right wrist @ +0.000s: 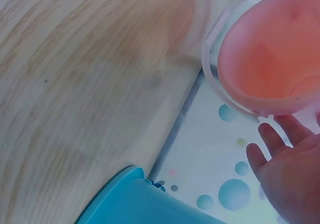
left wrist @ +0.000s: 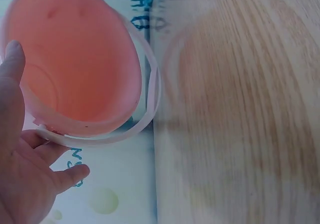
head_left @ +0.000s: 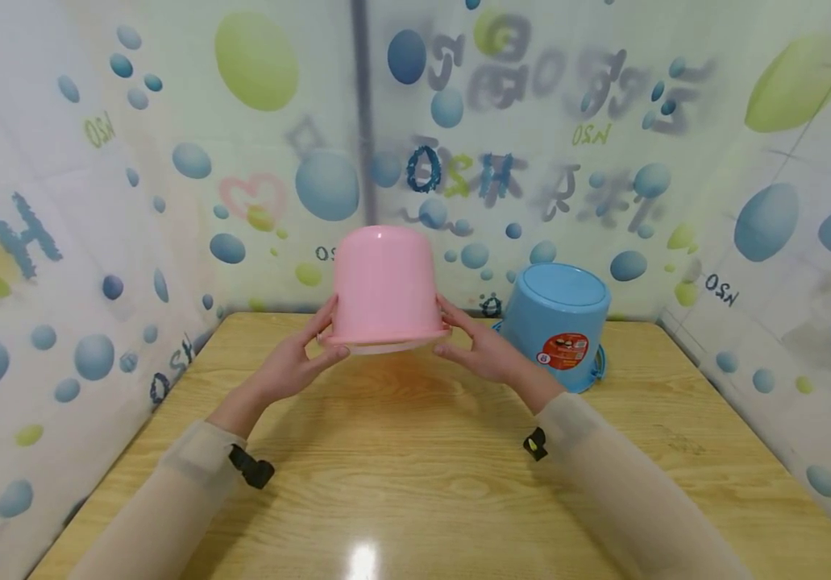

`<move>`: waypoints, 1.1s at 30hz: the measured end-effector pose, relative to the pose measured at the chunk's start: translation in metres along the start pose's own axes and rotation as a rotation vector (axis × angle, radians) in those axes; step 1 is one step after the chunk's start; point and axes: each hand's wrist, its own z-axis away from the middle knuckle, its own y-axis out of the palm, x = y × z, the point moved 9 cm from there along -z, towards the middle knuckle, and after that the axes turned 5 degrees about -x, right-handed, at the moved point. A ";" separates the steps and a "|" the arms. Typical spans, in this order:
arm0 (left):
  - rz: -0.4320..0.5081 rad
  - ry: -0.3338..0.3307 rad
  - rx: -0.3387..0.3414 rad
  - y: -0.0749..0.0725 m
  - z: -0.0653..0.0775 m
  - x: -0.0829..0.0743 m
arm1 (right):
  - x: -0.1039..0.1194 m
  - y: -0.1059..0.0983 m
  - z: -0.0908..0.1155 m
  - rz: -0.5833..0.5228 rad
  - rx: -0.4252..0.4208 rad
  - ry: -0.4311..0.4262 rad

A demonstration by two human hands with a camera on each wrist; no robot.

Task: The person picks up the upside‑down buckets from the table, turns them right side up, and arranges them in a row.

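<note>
Holding the smooth pink plastic bucket [head_left: 384, 282] upside down, you are grasping its rim from opposite sides, your left hand [head_left: 290, 364] and your right hand [head_left: 486, 350] both gripping with thumbs low by the mouth. The bucket is hanging between them above the yellowish wood-grain table [head_left: 400, 499], its long axis running roughly upright, its mouth facing down. A whitish plastic handle [left wrist: 155, 86] is curving along the rim. The upturned light-blue plastic bucket [head_left: 563, 300] is standing on your right, nearer your right hand.
</note>
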 end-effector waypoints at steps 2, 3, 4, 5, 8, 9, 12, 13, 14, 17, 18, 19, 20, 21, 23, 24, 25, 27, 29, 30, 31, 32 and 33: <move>0.015 0.012 -0.013 -0.003 0.000 -0.003 | 0.003 -0.002 0.001 -0.014 -0.006 -0.004; 0.028 0.020 -0.022 -0.004 0.000 -0.004 | 0.004 -0.003 0.001 -0.022 -0.010 -0.007; 0.040 0.030 -0.034 -0.006 0.000 -0.005 | 0.006 -0.003 0.002 -0.028 -0.014 -0.009; 0.051 0.033 -0.045 -0.007 0.000 -0.006 | 0.007 -0.004 0.002 -0.032 -0.018 -0.011; 0.092 0.037 -0.089 -0.013 0.000 -0.007 | 0.010 -0.006 0.003 -0.029 -0.031 -0.011; 0.102 0.041 -0.105 -0.015 0.000 -0.008 | 0.011 -0.007 0.004 -0.031 -0.035 -0.009; 0.132 0.040 -0.139 -0.020 0.000 -0.009 | 0.015 -0.007 0.004 -0.059 -0.041 -0.016; 0.136 0.041 -0.148 -0.021 0.000 -0.010 | 0.016 -0.007 0.004 -0.077 -0.041 -0.021; 0.136 0.040 -0.154 -0.022 0.000 -0.010 | 0.018 -0.007 0.003 -0.096 -0.043 -0.027; 0.139 0.043 -0.166 -0.025 0.001 -0.012 | 0.023 -0.007 0.002 -0.157 -0.050 -0.064; 0.143 0.048 -0.168 -0.025 0.001 -0.013 | 0.025 -0.007 0.002 -0.176 -0.055 -0.072; 0.152 0.055 -0.166 -0.025 0.002 -0.014 | 0.026 -0.007 0.002 -0.195 -0.060 -0.083; 0.167 0.062 -0.161 -0.024 0.002 -0.015 | 0.028 -0.008 0.002 -0.211 -0.064 -0.092; 0.184 0.071 -0.157 -0.024 0.002 -0.016 | 0.029 -0.008 0.001 -0.228 -0.066 -0.100; 0.216 0.084 -0.147 -0.023 0.001 -0.018 | 0.032 -0.009 0.001 -0.267 -0.064 -0.111; 0.225 0.089 -0.146 -0.022 0.001 -0.019 | 0.033 -0.009 0.001 -0.281 -0.063 -0.111; 0.233 0.094 -0.144 -0.022 0.002 -0.020 | 0.034 -0.010 0.001 -0.295 -0.059 -0.114; 0.244 0.099 -0.137 -0.023 0.002 -0.022 | 0.036 -0.012 0.001 -0.306 -0.060 -0.121; 0.254 0.093 -0.128 -0.023 0.004 -0.023 | 0.038 -0.015 0.002 -0.306 -0.066 -0.131; 0.258 0.091 -0.122 -0.023 0.004 -0.024 | 0.039 -0.016 0.002 -0.304 -0.069 -0.138; 0.264 0.086 -0.114 -0.023 0.005 -0.024 | 0.039 -0.017 0.002 -0.300 -0.071 -0.147; 0.266 0.083 -0.108 -0.023 0.005 -0.024 | 0.040 -0.018 0.003 -0.297 -0.072 -0.152; 0.263 0.084 -0.104 -0.024 0.006 -0.025 | 0.040 -0.019 0.003 -0.300 -0.068 -0.157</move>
